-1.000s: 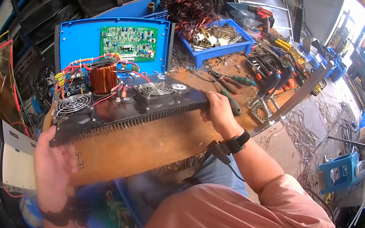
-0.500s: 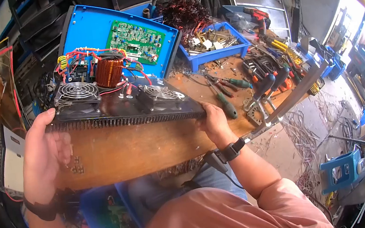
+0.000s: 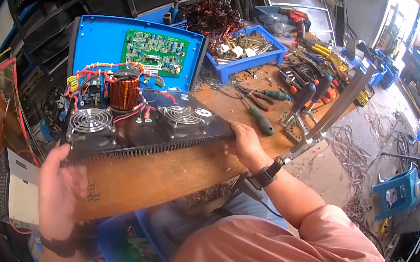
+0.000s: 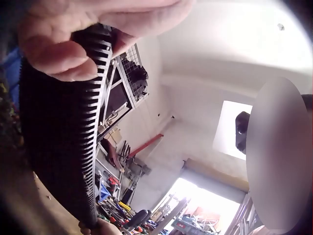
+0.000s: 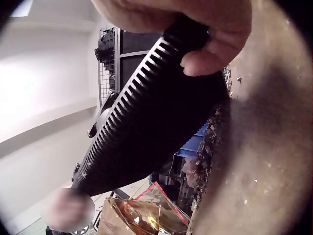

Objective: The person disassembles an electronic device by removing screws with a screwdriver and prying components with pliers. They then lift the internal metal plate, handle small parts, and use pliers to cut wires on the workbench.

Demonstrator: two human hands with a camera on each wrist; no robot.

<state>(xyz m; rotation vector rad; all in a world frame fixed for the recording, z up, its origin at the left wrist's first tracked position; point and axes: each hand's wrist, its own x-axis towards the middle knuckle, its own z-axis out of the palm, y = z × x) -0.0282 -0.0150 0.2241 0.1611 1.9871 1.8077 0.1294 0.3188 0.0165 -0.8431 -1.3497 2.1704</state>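
A long black finned heatsink (image 3: pixel 144 132) carrying two round fans (image 3: pixel 88 120) is held level above a brown wooden bench (image 3: pixel 163 173). My left hand (image 3: pixel 60 188) grips its left end, fingers curled over the fins (image 4: pixel 73 54). My right hand (image 3: pixel 243 142) grips the right end (image 5: pixel 195 34). Red wires run from the heatsink back to a copper coil (image 3: pixel 122 93) and a small board in an open blue case (image 3: pixel 99 42), which also holds a green circuit board (image 3: pixel 155 47).
A blue bin of metal parts (image 3: pixel 249 47) stands behind, beside tangled copper wire (image 3: pixel 208 13). Screwdrivers and pliers (image 3: pixel 265 108) lie on the bench's right. A metal bar (image 3: pixel 343 101) slants off the right edge. A grey box (image 3: pixel 15 189) sits at the left.
The heatsink has levelled out and shifted slightly back toward the right, with the left hand dropping lower. Both hands have kept their grip on its ends.
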